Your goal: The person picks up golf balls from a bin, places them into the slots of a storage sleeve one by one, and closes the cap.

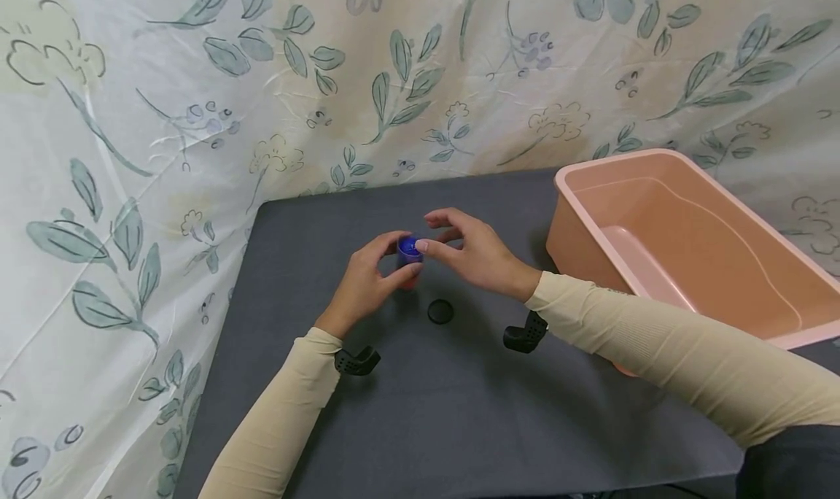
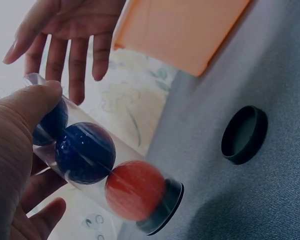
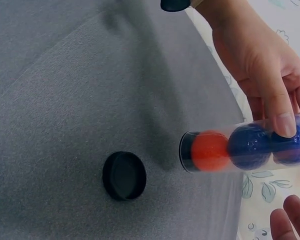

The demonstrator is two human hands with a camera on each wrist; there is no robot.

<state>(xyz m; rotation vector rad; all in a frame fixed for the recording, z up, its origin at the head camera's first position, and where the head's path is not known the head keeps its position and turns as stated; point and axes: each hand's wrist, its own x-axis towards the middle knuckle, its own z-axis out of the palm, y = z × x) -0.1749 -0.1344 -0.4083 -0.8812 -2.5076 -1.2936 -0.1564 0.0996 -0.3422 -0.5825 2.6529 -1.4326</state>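
Observation:
My left hand (image 1: 359, 286) grips a clear plastic tube (image 3: 225, 131) near its uncapped top, the thumb on one side and fingers round the other. Inside the tube are two dark blue golf balls (image 2: 86, 153) above an orange-red golf ball (image 3: 210, 151). A black cap (image 2: 162, 209) closes the tube's lower end; whether that end touches the table cannot be told. My right hand (image 1: 484, 257) hovers beside the tube's top, fingers spread and holding nothing, its thumb close to the rim. A loose black cap (image 1: 440, 311) lies on the table near the tube.
A dark grey cloth covers the table (image 1: 420, 426). To the right stands a large peach-coloured plastic bin (image 1: 590, 240), partly behind my right forearm. A floral curtain (image 1: 394, 83) hangs behind the table and along its left side.

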